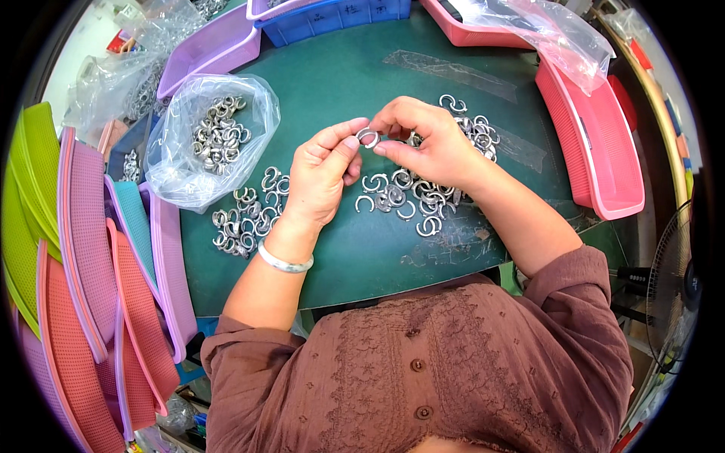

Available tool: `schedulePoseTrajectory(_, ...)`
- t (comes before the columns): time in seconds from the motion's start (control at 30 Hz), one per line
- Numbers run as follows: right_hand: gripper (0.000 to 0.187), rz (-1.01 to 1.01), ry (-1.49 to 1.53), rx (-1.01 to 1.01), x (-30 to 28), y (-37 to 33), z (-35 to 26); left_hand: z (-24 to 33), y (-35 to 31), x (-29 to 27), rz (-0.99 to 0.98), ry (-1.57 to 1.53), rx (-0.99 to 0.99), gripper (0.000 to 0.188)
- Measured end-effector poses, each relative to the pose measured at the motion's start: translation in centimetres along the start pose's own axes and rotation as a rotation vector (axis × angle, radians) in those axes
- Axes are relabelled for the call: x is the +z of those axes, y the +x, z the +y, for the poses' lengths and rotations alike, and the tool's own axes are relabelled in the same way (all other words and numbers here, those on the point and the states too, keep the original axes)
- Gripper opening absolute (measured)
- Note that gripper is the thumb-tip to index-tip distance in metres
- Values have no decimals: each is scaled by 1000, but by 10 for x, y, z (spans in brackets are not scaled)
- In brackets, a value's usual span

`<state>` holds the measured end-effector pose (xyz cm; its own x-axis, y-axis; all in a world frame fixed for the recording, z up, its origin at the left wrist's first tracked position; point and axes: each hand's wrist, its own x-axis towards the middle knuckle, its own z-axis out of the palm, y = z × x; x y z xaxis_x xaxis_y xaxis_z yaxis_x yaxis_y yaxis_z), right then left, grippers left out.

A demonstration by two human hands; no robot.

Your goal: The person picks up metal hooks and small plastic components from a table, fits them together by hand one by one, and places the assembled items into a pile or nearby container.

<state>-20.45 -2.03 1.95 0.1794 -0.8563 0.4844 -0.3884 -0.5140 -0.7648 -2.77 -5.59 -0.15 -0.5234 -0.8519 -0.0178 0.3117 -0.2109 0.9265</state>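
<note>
Between my hands, above the table's middle, is a small silvery metal ring (pixel 374 141), curved like a C. My left hand (pixel 323 167) is closed, pinching it between thumb and fingertips. From the other side, the closed fingers of my right hand (pixel 432 143) grip the same ring. A loose pile of C-shaped metal rings (pixel 431 198) lies beneath and around my right hand. Beside my left wrist lies another pile of similar rings (pixel 240 228). Farther left, an open clear plastic bag (pixel 260 113) holds several more metal pieces.
The green tabletop (pixel 362 264) carries strips of clear tape (pixel 453 74). Pink baskets (pixel 585 140) stand along the right, a blue bin (pixel 332 24) and a purple basket (pixel 215 53) at the back. Several coloured baskets (pixel 87 241) are stacked at left. A fan (pixel 668 287) stands at the right edge.
</note>
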Motion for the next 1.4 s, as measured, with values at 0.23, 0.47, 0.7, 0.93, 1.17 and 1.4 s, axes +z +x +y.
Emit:
schedulePoseTrajectory(0.23,19,11,58,29,0,0,0,3,1,2,-12,-105,-12,21)
schedulePoseTrajectory(0.47,18,-13,207,146,1,-1,-2,5,-5,5,57,182,176,21)
schedulePoseTrajectory(0.7,25,-62,319,199,1,-2,1,-2,-6,3,20,373,452,22)
schedulePoseTrajectory(0.93,21,44,348,107,3,-2,4,2,-7,8,25,369,448,32)
schedulePoseTrajectory(1.17,20,104,231,25,3,-1,3,0,-7,5,1,486,540,38)
schedulePoseTrajectory(1.4,21,119,184,-1,2,-1,1,-2,-5,4,16,478,504,38)
